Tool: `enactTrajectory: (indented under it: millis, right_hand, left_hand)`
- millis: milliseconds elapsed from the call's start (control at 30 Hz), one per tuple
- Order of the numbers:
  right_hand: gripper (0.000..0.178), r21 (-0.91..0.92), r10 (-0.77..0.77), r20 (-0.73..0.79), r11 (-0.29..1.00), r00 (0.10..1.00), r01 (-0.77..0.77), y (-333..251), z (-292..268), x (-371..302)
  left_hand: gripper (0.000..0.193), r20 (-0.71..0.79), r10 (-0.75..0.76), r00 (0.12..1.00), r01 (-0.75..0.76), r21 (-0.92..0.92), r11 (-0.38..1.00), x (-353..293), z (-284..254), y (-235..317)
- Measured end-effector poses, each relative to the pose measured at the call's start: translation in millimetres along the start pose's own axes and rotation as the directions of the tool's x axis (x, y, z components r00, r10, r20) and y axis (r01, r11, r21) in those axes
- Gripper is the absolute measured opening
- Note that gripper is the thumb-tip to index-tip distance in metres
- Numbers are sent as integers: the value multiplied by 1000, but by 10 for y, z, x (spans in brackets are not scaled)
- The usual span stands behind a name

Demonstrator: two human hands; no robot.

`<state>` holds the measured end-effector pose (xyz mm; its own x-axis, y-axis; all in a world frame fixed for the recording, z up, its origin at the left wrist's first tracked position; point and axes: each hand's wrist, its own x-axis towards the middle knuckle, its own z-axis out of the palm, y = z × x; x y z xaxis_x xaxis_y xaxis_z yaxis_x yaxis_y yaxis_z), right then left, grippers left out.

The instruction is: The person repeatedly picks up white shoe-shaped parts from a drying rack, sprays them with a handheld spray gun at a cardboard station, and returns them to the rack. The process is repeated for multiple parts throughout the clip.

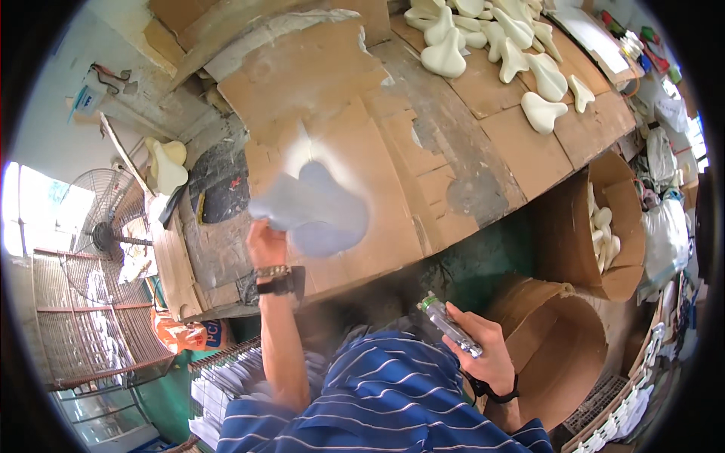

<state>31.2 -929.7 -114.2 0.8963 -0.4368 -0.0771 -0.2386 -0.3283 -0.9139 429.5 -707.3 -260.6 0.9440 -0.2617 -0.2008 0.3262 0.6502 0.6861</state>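
My left hand is closed on the narrow end of a pale grey bicycle saddle pad, held over the cardboard-covered table. The pad's outline is soft, and a whitish haze lies around its far edge. Lower right, in front of my body, my right hand grips a silver spray gun with a green ring at its tip. The gun points up and to the left, apart from the pad. The fingers on its far side are partly hidden.
Many cream saddle pads are heaped at the table's far right. Another saddle leans at the left. Two cardboard drums stand right of me, the farther holding pads. A fan and an orange bag are at left.
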Motion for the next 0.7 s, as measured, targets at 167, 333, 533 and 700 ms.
enactTrajectory:
  millis: [167, 333, 533, 700]
  right_hand:
    - [53, -57, -32, 116, 998, 993, 39, 258, 96, 340]
    - [48, -117, -1, 221, 993, 975, 27, 913, 681, 913]
    - [35, -396, 102, 400, 915, 911, 71, 2242, 1351, 1624]
    - [28, -640, 180, 330, 765, 927, 79, 2765, 1481, 1916]
  left_hand:
    - [27, -13, 190, 982, -190, -91, 978, -933, 497, 775]
    - [47, -115, 373, 921, -384, -95, 918, -1926, -19, 1007]
    - [68, -327, 460, 826, -532, -182, 827, -2992, -273, 901]
    - [63, -516, 574, 636, -727, -151, 670, -3977, -503, 841]
